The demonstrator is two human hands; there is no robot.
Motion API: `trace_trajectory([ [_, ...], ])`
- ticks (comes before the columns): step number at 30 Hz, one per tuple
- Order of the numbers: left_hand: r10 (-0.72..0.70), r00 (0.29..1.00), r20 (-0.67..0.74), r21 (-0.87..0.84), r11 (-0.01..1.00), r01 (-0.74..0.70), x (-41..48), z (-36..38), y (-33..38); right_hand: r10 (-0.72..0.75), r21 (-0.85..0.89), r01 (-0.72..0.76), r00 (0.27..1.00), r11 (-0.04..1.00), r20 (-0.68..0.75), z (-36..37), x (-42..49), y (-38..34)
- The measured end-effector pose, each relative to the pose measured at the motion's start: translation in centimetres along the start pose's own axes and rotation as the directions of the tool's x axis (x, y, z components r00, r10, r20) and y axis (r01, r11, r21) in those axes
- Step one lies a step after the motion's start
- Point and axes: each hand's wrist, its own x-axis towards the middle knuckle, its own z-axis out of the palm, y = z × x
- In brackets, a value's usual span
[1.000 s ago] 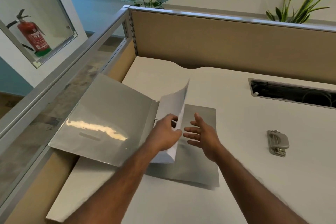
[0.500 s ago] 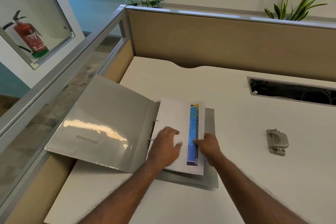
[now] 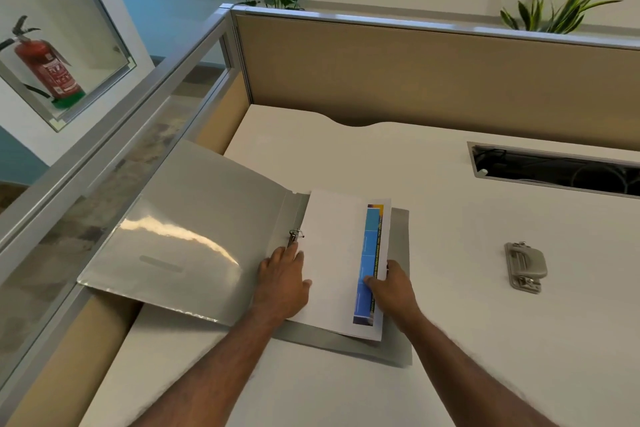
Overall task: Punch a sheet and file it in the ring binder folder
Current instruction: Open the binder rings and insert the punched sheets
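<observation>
A grey ring binder folder [image 3: 180, 236] lies open on the white desk, its front cover spread to the left over the desk edge. A white sheet [image 3: 336, 253] with a blue printed strip along its right side lies on the binder's right half. The upper metal ring [image 3: 295, 236] shows at the sheet's left edge. My left hand [image 3: 284, 279] rests on the sheet's left edge near the rings, fingers fairly straight. My right hand [image 3: 393, 284] pinches the sheet's right edge at the blue strip. A grey hole punch [image 3: 524, 267] sits on the desk to the right, apart from both hands.
The white desk [image 3: 467, 322] is bounded by a tan partition [image 3: 415, 80] at the back and a glass-topped partition on the left. A cable slot [image 3: 557, 172] opens at the back right. Plants stand behind the partition.
The sheet, held upright a second ago, now lies flat on the binder's right half. My left hand moved to the ring side and my right hand took the sheet's right edge.
</observation>
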Motion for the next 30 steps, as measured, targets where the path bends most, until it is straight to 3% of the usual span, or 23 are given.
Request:
trace_trajectory([
  [3,0.007,1.000,-0.003,-0.003,1.000,-0.007,0.0,0.0,-0.1,-0.044,-0.188,0.035,0.998,0.982,-0.046,-0.1,0.1,0.5],
  [6,0.017,1.000,-0.003,-0.018,1.000,-0.017,-0.2,-0.1,-0.3,-0.154,-0.432,0.084,0.980,0.898,-0.130,-0.1,-0.2,1.0],
  [9,0.023,0.998,-0.055,-0.082,0.996,-0.028,-0.5,0.1,-0.8,-0.323,-0.533,0.231,0.942,0.814,-0.086,0.1,-1.0,0.9],
  [15,-0.042,0.944,-0.326,-0.250,0.967,-0.043,-1.8,0.8,-3.8,-0.352,-0.628,0.337,0.930,0.702,0.106,0.9,-2.1,2.4],
  [25,-0.106,0.923,-0.370,-0.239,0.971,0.015,-4.3,1.2,-6.8,-0.350,-0.647,0.375,0.920,0.664,0.174,0.2,-1.8,4.0],
  [28,-0.175,0.857,-0.485,-0.263,0.964,0.048,-4.8,0.1,-6.7,-0.348,-0.647,0.374,0.921,0.665,0.175,0.2,-2.0,3.9],
  [30,-0.316,0.748,-0.583,-0.349,0.929,0.121,-5.5,-0.4,-6.6,-0.341,-0.636,0.370,0.924,0.677,0.174,0.2,-2.1,3.7],
])
